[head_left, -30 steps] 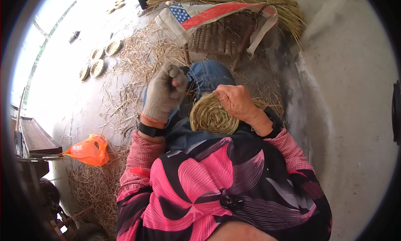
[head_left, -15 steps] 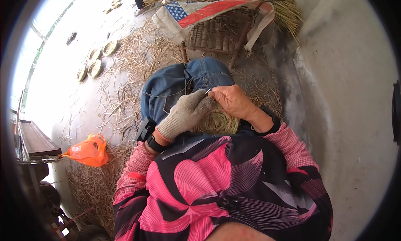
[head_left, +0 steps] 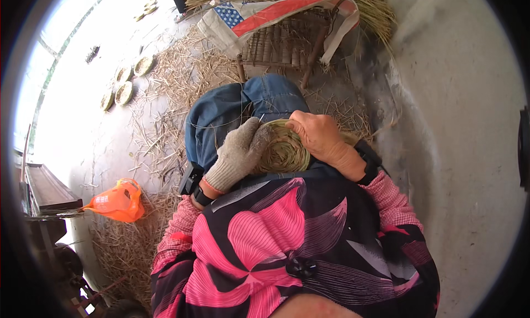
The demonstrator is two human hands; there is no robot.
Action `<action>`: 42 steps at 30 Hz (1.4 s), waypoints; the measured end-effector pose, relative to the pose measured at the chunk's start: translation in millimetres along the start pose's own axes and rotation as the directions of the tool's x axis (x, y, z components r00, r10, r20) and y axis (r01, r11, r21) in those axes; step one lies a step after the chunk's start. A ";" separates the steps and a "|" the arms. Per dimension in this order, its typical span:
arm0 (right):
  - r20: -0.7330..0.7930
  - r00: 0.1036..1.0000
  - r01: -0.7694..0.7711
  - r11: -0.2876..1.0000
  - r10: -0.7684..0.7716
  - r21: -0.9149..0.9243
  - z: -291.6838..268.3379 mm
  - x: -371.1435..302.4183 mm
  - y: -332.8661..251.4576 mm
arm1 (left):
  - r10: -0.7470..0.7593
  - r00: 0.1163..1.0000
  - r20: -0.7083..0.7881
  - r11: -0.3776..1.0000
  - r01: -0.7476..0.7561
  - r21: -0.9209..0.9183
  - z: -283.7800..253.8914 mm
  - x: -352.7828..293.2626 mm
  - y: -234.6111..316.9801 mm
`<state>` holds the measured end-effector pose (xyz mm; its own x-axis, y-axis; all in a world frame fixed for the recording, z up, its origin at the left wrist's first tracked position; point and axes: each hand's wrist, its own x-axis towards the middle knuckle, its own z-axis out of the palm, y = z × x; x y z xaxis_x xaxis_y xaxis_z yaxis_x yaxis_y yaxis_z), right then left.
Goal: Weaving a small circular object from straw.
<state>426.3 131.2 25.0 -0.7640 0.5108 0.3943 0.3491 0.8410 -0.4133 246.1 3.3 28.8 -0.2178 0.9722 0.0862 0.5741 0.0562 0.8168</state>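
Note:
A round coil of pale green straw (head_left: 284, 150) rests in my lap, like the base of a woven basket. My left hand (head_left: 240, 147), in a grey knitted glove, is closed at the coil's left side. From its fingertips sticks a thin, shiny needle (head_left: 261, 118). Against the coil's upper right edge, my bare right hand (head_left: 320, 136) is closed, fingertips pinching the straw rim. Loose straw ends show beyond its wrist. A thin strand loops over my jeans (head_left: 212, 119); where it ends is unclear.
A low slatted bamboo seat (head_left: 276, 45) stands ahead, partly draped with a printed sack (head_left: 223, 28). Behind it lies a straw bundle (head_left: 370, 12). Several round straw baskets (head_left: 124, 93) sit at the far left. An orange plastic bag (head_left: 118, 201) lies left, and a wall (head_left: 458, 125) rises on the right.
My right hand has left the needle and moved slightly right and down onto the coil's rim. The needle now shows at the gloved left fingertips, and more of the coil is visible.

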 end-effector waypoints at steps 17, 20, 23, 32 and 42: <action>-0.131 0.987 -0.100 0.994 0.094 -0.037 -8.5 15.9 13.5 | -0.067 0.877 -0.475 0.718 0.373 0.588 -102.1 -12.4 -91.2; -0.086 0.990 -0.117 0.990 0.111 -0.073 -3.9 17.0 10.5 | 0.325 0.886 -0.332 0.934 -0.245 0.260 -66.1 -4.3 -56.7; -0.072 0.992 -0.113 0.991 0.107 -0.073 -0.5 19.4 9.2 | 0.314 0.949 0.031 0.756 -0.270 0.596 -36.7 1.0 9.6; -0.066 0.994 -0.096 0.989 0.088 -0.116 -3.2 19.5 3.2 | 0.270 0.951 0.152 0.610 -0.291 0.737 -12.3 13.6 28.9; -0.064 0.994 -0.093 0.987 0.085 -0.129 -2.3 18.9 1.6 | 0.208 0.962 0.178 0.635 -0.271 0.723 -10.5 14.6 28.7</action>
<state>413.7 142.6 33.7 -0.6950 0.5909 0.4095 0.4855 0.8059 -0.3389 251.1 16.7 59.5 0.0504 0.9872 0.1516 0.9945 -0.0635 0.0829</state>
